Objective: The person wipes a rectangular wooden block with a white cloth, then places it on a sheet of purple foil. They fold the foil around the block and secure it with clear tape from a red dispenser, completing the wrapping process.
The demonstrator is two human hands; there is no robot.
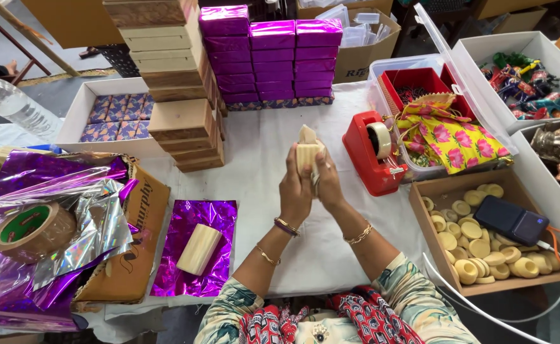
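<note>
White-clothed worktable (pixel 261 159), mid-centre: left hand (pixel 294 191) and right hand (pixel 326 185) both closed round an upright pale wooden block (pixel 307 153), long axis vertical, purple foil sheet (pixel 194 255) near-left.

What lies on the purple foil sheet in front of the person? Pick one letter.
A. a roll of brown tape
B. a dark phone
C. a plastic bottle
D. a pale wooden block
D: a pale wooden block lies tilted on the purple foil sheet, apart from the hands, which hold another wooden piece together.
</note>
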